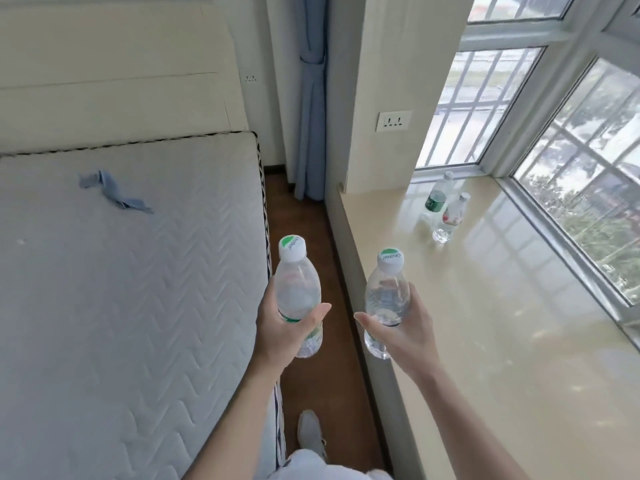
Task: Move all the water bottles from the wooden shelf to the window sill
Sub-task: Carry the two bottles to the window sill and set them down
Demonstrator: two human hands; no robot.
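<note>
The person is standing between the bare mattress (131, 271) and the window sill (485, 323), gripping an upright water bottle in each hand. The left hand (280, 327) is wrapping the left bottle (298, 296) over the floor; the right hand (405, 327) is clasping the right bottle (386, 299) at the sill's edge. Two more bottles (445, 206) are standing farther along the sill.

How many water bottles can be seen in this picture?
4: one in the left hand, one in the right hand, two standing on the window sill: green-labelled, red-labelled.
</note>
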